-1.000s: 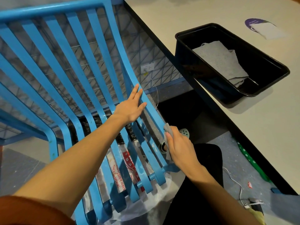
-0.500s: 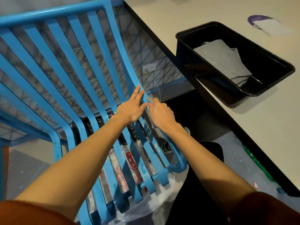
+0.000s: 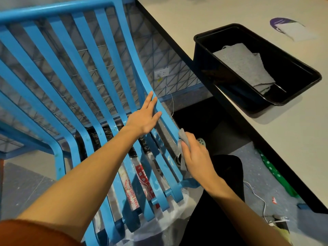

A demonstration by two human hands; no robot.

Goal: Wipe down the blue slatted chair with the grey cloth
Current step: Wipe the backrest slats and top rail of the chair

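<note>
Head view: right hand [image 3: 197,157] grips the mostly hidden grey cloth [image 3: 183,137]; left hand [image 3: 143,119] rests, fingers straight, on the chair [image 3: 53,12].

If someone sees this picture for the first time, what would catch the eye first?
The bright blue slatted chair fills the left and centre, the left hand lying flat on its rightmost slat. Lower along that slat, the right hand grips the grey cloth. On the pale table at the right stands a black tub with another grey cloth inside.
</note>
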